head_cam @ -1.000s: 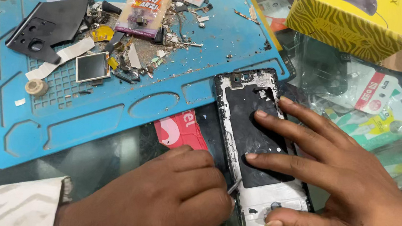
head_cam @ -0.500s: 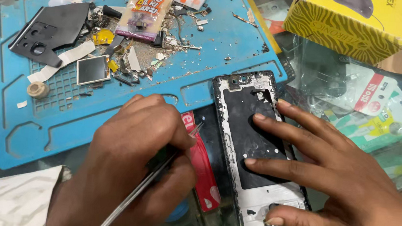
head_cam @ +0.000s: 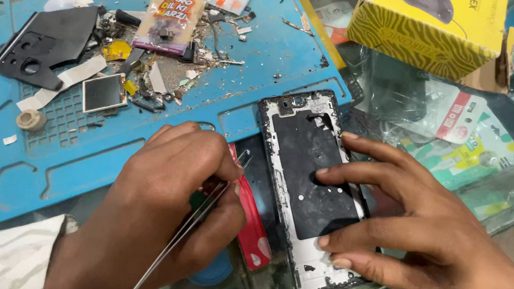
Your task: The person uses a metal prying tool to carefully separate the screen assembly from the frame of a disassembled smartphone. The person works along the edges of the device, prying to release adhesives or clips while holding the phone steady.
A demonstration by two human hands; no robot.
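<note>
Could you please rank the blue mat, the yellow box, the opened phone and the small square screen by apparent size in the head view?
1. blue mat
2. yellow box, partly cut off
3. opened phone
4. small square screen

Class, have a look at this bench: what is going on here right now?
A person is working on an opened phone frame that lies partly on a blue repair mat. The right hand presses its fingertips on the frame's dark inner panel and edge. The left hand holds metal tweezers beside the frame, tips apart from it. Small parts and scraps litter the mat, and a yellow box stands behind.
</note>
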